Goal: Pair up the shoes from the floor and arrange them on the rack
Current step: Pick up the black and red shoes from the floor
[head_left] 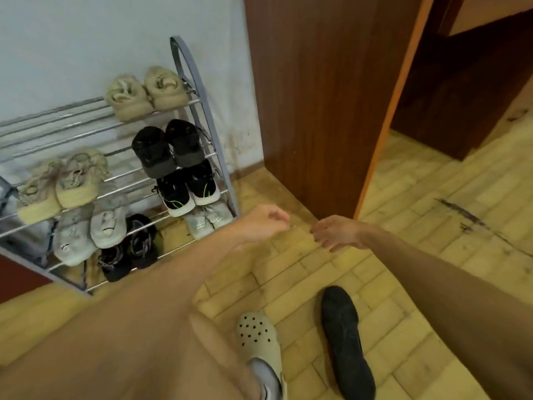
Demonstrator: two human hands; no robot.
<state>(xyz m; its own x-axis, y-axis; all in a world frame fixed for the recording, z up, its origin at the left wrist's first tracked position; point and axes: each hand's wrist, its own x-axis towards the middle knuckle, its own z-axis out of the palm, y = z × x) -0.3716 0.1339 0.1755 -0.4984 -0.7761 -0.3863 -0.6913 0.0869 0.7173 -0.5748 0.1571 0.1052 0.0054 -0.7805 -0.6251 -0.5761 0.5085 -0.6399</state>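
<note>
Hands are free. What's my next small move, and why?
Probably lower the right hand to the black shoe on the floor: it is the only loose shoe in view, the left hand is empty, and the beige clog is worn on a foot.

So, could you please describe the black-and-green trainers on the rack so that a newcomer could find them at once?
Find the metal shoe rack against the white wall and follow its right end, nearest the wooden door. The black-and-green trainers sit third down, below the plain black shoes and above a white pair; only they carry neon-green lines.
</note>
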